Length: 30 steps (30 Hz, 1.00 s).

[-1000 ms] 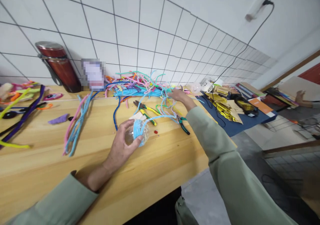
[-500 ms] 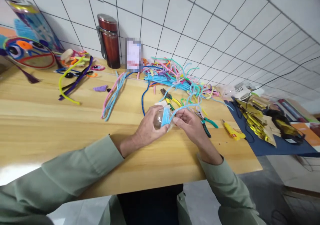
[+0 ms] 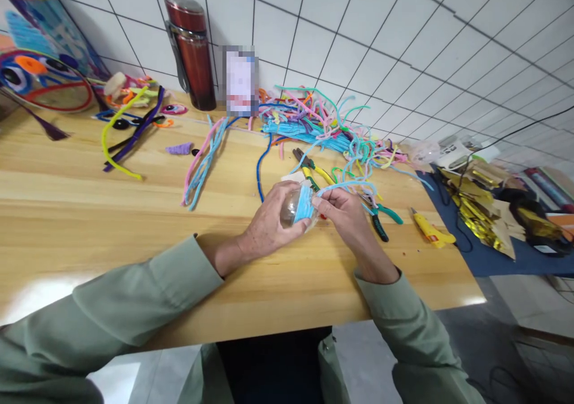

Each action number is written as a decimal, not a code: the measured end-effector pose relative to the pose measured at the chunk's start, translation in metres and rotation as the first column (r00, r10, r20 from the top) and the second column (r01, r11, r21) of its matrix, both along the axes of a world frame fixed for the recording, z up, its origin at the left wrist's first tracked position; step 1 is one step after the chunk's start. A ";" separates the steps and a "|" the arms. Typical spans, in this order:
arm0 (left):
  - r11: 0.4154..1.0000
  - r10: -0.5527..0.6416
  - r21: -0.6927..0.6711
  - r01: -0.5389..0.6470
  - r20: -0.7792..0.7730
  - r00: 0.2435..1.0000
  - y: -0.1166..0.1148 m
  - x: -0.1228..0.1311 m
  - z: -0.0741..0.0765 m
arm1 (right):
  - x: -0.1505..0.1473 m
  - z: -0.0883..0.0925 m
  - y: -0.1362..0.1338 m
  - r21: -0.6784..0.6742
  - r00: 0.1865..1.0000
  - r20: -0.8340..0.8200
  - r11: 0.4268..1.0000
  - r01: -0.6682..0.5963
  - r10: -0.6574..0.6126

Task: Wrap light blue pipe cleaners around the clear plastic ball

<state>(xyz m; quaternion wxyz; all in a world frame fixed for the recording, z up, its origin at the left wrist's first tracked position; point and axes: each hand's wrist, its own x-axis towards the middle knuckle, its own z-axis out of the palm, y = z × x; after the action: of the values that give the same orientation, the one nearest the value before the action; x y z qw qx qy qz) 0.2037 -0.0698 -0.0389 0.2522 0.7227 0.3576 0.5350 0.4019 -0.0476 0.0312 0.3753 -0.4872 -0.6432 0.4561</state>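
The left hand (image 3: 268,229) lay low over the bench (image 3: 89,213), fingers curled around a clear ball (image 3: 288,213). A blue pipe cleaner (image 3: 305,203) wound round the ball, hiding part of it. The right hand (image 3: 347,214) pinched that pipe cleaner, knuckles up.

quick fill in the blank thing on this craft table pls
The left hand holds a clear ball wrapped in light ____ pipe cleaner.
The red flask stands against the tiled ____.
The yellow tool lies on the table to the ____ of the right hand.
Missing: blue; wall; right.
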 end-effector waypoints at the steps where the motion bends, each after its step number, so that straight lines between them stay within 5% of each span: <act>1: 1.000 -0.009 -0.002 0.009 0.000 1.000 0.000 0.000 0.001 | 0.000 0.000 0.000 -0.005 1.000 0.000 1.000 -0.002 0.002; 30: 0.991 -0.114 -0.075 0.108 -0.076 0.991 -0.002 -0.010 0.006 | -0.001 -0.010 0.003 0.002 0.991 -0.129 1.000 -0.030 0.030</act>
<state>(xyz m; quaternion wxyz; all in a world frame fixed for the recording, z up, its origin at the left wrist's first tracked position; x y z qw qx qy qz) 0.1938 -0.0722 -0.0328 0.2927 0.7530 0.3453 0.4776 0.4013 -0.0442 0.0211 0.4094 -0.4471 -0.6248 0.4921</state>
